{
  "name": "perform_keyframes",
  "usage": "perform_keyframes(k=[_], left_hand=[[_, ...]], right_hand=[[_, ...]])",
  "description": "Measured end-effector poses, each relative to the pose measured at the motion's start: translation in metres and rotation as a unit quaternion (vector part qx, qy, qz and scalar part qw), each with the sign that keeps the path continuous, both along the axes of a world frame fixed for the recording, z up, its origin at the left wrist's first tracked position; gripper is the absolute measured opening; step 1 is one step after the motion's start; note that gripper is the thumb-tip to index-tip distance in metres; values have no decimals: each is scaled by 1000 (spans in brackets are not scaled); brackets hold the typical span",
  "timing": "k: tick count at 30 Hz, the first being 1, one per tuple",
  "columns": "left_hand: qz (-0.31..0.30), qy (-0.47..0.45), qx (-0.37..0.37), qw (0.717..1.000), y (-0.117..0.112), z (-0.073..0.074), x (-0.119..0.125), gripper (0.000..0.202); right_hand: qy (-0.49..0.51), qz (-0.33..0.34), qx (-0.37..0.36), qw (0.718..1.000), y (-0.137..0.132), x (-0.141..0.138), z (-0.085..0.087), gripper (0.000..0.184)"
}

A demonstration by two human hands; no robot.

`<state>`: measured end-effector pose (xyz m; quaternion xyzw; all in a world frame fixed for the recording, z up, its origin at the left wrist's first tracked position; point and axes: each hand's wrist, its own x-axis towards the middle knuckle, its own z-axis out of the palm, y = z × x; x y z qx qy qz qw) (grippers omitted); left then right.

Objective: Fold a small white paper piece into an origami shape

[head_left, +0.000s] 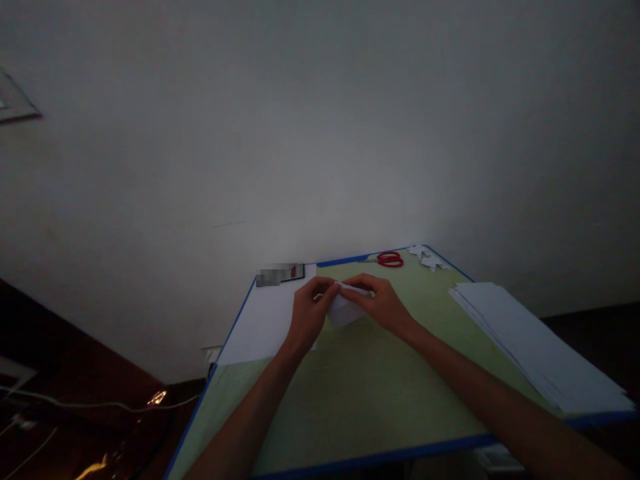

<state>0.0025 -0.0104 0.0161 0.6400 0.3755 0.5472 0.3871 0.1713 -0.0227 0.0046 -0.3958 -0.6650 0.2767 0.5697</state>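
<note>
Above the middle of the green table, a small folded piece of white paper [346, 313] is held between both my hands. My left hand [315, 303] pinches its left end between thumb and fingers. On the other side, my right hand [379, 299] grips the upper right edge, its thumb close to the left thumb. The fingers cover part of the paper, so the exact shape of the fold is hidden. Beneath and to the left of my left hand lies a large white sheet [265, 327] on the table.
Red-handled scissors [390, 259] lie at the table's back edge, with paper scraps [427, 257] to their right. A stack of white paper [535, 347] runs along the right side. A phone [293, 272] rests back left. The blue-edged green table [370, 400] stands by a wall.
</note>
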Motion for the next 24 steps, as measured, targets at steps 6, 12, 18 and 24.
perform_keyframes(k=[6, 12, 18, 24], left_hand=[[-17, 3, 3, 1000, -2, 1, 0, 25], [-16, 17, 11, 1000, -4, 2, 1, 23], [-9, 32, 17, 999, -1, 0, 0, 23], [22, 33, 19, 999, 8, -4, -4, 20]], right_hand=[[1, 6, 4, 1000, 0, 0, 0, 20], [-20, -14, 19, 1000, 1, 0, 0, 20], [-57, -46, 37, 997, 4, 4, 1, 20], [-107, -29, 48, 993, 9, 15, 1, 20]])
